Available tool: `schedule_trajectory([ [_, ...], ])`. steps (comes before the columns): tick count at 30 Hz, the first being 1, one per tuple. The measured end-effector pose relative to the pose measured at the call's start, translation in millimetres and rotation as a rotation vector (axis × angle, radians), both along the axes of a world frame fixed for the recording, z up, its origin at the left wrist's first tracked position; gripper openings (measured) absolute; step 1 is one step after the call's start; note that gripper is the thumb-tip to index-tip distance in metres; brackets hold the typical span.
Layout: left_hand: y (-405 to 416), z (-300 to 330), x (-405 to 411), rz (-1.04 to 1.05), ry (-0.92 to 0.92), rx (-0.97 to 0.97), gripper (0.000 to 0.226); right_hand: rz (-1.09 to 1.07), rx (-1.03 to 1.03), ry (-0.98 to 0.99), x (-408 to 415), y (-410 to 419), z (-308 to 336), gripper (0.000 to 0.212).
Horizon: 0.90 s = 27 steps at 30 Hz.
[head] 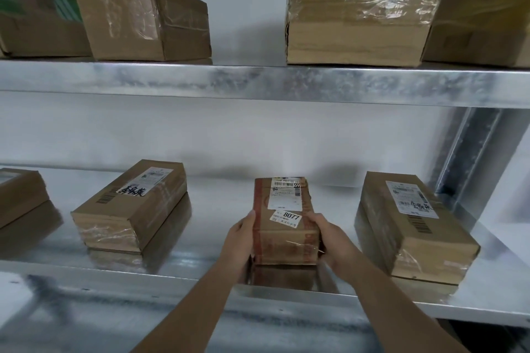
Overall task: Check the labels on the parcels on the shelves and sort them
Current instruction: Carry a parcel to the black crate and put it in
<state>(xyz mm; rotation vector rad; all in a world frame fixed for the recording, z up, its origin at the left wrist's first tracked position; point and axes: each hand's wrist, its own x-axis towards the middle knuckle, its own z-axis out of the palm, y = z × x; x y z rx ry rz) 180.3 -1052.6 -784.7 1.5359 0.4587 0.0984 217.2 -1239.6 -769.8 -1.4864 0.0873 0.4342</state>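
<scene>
Galvanised lower shelf [200, 255], white wall behind. Left hand [241, 233] and right hand [327, 233] clasp the near end of the small parcel [284, 226], fingers curled round both sides; it rests mid-shelf, label "8077" up. Other parcels [129, 206] flank it. Upper shelf [258, 82] carries bigger cartons [361, 8].

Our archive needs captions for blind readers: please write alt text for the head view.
Two bare hands, left hand and right hand, grip a small taped parcel labelled 8077 on the lower shelf. Labelled parcels lie to its left and right; bigger boxes sit on the upper shelf.
</scene>
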Motion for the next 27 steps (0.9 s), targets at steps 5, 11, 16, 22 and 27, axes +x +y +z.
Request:
schedule_trajectory([
  [5,13.2,-6.7,5.0,-0.036,0.046,-0.263,0.051,0.006,0.033,-0.048,-2.5,8.4,-5.8,0.036],
  [11,15.8,-26.9,7.2,0.056,0.094,-0.41,0.061,-0.084,0.014,-0.008,-0.9,13.2,-31.9,0.053],
  [16,11.7,-24.6,6.0,0.033,0.111,-0.402,0.059,-0.038,0.024,0.018,5.2,11.3,-35.6,0.052],
  [22,18.1,-32.8,16.9,-0.052,0.05,-0.411,0.05,-0.063,0.003,0.013,12.6,17.6,-41.3,0.053],
  [27,23.4,-51.0,34.9,-0.064,0.015,-0.423,0.068,-0.16,-0.009,0.062,20.1,24.0,-50.3,0.053],
])
